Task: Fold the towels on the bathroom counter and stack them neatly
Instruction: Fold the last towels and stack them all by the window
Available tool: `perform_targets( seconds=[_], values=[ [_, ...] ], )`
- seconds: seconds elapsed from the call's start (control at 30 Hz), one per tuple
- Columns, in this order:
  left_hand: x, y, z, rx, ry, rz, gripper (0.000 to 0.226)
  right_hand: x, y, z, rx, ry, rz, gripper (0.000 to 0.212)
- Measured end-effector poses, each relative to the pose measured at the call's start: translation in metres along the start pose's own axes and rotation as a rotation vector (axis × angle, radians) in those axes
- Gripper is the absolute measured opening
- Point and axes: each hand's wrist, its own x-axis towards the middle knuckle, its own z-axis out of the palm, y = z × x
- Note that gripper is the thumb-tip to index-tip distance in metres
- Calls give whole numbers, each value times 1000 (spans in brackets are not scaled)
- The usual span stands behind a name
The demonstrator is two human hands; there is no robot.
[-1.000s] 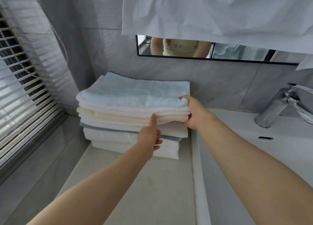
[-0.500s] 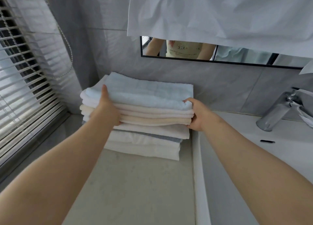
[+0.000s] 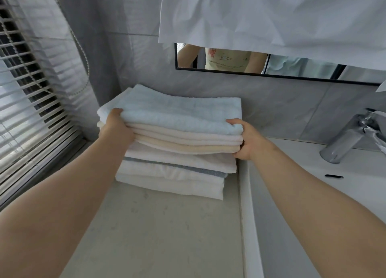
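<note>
A stack of folded towels [image 3: 177, 144] stands on the pale counter [image 3: 163, 231] against the tiled back wall. A light blue towel [image 3: 179, 112] lies on top, cream ones [image 3: 188, 144] under it, then white ones with a grey-striped edge [image 3: 177, 165]. My left hand [image 3: 116, 129] grips the left end of the upper towels, thumb on the blue one. My right hand [image 3: 245, 139] grips their right end, thumb on top and fingers tucked beneath the cream layers. The upper part sits slightly offset from the white towels below.
A white sink basin [image 3: 313, 194] with a chrome faucet [image 3: 351, 139] lies right of the counter. Window blinds [image 3: 31, 102] fill the left side. A white cloth [image 3: 271, 16] hangs above a black-framed mirror [image 3: 271, 66].
My left hand moved from the stack's front to its left end and took hold there. My right hand stayed at the right end. The view has come a little closer.
</note>
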Motion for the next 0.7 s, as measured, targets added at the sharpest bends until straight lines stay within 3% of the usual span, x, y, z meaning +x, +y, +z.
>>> perform_targets(
  seconds=[0.13,0.3,0.53,0.7],
  values=[
    [0,4,4,-96,-74,-60,58,-1,-7,-4,-2,-27,-136,17],
    [10,-8,-2,-111,-67,-94,63,-2,10,-15,26,-29,-93,14],
    [64,-33,-17,-78,-28,-135,91,-2,27,-20,47,-35,-85,15],
    [11,-16,-9,-112,-83,-41,75,2,23,-20,84,-31,-173,20]
  ],
)
